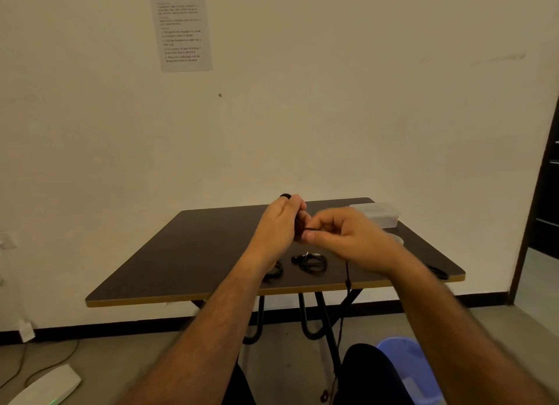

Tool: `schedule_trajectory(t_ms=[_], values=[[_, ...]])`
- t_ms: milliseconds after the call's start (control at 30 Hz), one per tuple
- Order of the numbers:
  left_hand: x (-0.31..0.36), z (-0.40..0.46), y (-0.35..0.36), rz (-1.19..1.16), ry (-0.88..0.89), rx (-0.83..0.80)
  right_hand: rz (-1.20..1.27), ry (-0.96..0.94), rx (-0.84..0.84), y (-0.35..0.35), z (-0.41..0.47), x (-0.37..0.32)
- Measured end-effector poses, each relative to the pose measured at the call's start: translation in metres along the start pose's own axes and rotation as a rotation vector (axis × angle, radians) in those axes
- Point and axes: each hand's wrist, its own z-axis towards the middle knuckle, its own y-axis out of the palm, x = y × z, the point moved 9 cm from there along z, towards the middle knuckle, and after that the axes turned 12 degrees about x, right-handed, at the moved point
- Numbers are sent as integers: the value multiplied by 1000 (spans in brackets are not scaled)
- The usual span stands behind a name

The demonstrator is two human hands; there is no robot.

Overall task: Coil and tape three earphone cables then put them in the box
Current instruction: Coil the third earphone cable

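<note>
Winding black cable (347,279) round left hand (279,223), right hand (341,235) pinching it; dangling tail could snag table's near edge (169,298), loosening coil.

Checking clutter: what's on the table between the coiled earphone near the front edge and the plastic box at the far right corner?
Head view: a tape roll, mostly hidden behind the right hand, between the coiled earphone and the clear plastic box.

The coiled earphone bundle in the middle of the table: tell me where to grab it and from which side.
Pinch the coiled earphone bundle across its near strands, coming from above and the near edge of the table. It lies flat, so a side grip seems unlikely to catch it.
</note>
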Motion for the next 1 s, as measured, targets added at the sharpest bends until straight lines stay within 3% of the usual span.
schedule_trajectory(t_ms=[133, 267, 700, 1000], values=[[-7, -10, 11, 49, -38, -118, -47, -77, 88, -25, 17, -14], [-10, -20, 24, -138, -166, -236, -71, -130, 113, -34, 35, -19], [-13, -31, 36, -593, -432, -378, 315, -80, 154, -28, 47, 5], [4, -37, 41, -679, -408, -446, 412, -34, 100, -13, 46, 10]])
